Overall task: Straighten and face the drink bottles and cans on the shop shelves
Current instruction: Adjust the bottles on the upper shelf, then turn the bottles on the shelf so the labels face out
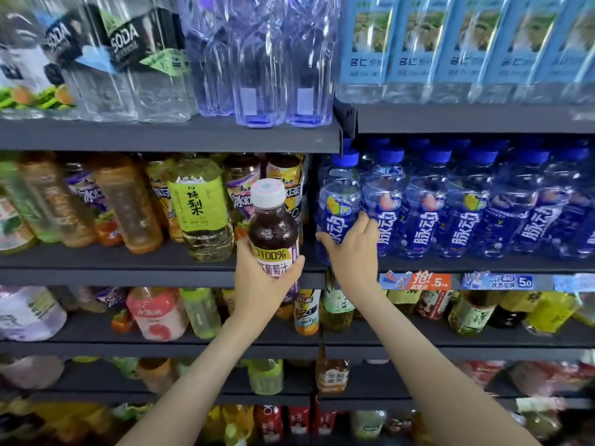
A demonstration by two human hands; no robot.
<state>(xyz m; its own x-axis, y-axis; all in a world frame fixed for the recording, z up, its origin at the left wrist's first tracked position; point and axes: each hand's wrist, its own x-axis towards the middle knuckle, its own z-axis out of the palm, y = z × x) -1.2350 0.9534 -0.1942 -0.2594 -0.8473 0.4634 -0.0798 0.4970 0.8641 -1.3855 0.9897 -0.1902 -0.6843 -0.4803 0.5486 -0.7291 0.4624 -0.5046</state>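
The left hand grips a dark purple plastic juice bottle with a white cap. The thumb lies on the left side of the bottle. The fingers are curled round the right side, over the lower label. The bottle is upright, with its label facing near. It is in front of the edge of the dark grey metal middle shelf, at the right end of the left bay. The hand hides its base.

The right hand grips a blue transparent plastic bottle with a blue cap. The thumb crosses the lower label. The fingers reach round the right side, into the gap beside the next bottle. How far they are spread cannot be seen. This bottle stands at the left end of a row of matching blue bottles in the right bay, tilted slightly left.

Just left of the juice bottle stands a yellow-green labelled clear bottle of pale liquid. Blurred amber and purple-labelled tea bottles stand further left.

Blue and orange paper price tags sit on the shelf edge below the blue row.

On the shelf above stand clear violet-tinted water bottles.
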